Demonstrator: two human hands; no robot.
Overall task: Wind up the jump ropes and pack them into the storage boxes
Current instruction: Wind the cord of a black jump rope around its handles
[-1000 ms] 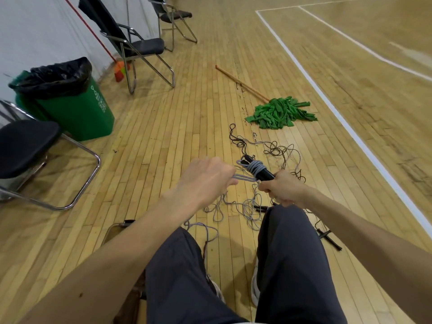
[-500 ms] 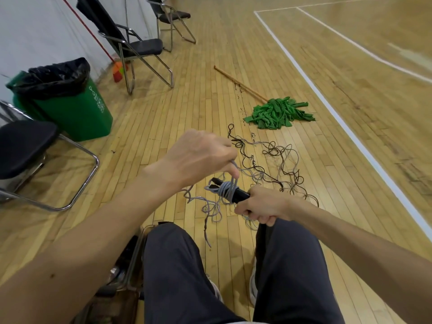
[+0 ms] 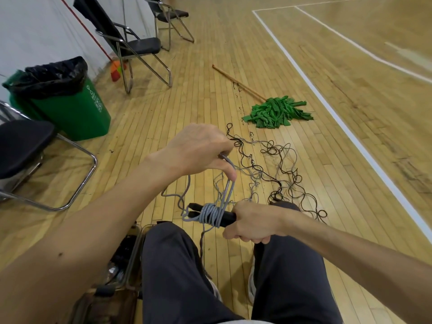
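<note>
- Here, the right hand [image 3: 253, 220] is closing its grip around the black handles [image 3: 228, 218], holding them level above the knees.
- Grey rope [image 3: 210, 215] is sitting in tight coils around the handles, just beside that grip.
- The left hand [image 3: 198, 150] is pinching a doubled strand of the rope, which is running taut from the coils up to its fingers [image 3: 230, 171].
- Loose grey loops are hanging down to the floor [image 3: 187, 108].
- A tangle [image 3: 280, 169] of black and grey ropes is lying on the floor ahead, near a green mop [image 3: 277, 112].
- A box [image 3: 121, 265] is standing by the left leg, its contents unclear.
</note>
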